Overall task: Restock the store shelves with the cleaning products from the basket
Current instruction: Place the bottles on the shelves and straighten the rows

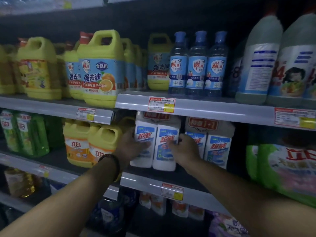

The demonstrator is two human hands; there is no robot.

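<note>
**Head view**

- The left hand is gripping the left side of the twin pack of white cleaner bottles, with the thumb lying across the front label.
- The right hand is gripping the pack's right edge, with the fingers curling into the gap beside the neighbouring twin pack.
- The two-handed hold is probably keeping the wrapped pair square while it is being seated.
- The pack is standing upright, label outward, at the centre of the frame. It is resting near the front edge of the middle shelf, between the yellow jugs and the neighbouring pack.
- The basket is not showing in this view.

**Readable markings**

- Both twin packs are showing 超威 in red. The neighbouring pack's top banner is reading 特惠1+1.
- The yellow jugs beside the pack are showing 立白.
- On the shelf above, the upper yellow jugs are showing 雕牌, 食品用 and 强去油.
- The blue-capped clear bottles are also carrying the 雕牌 shield.
- The print on the price tag is too small to read.
</note>
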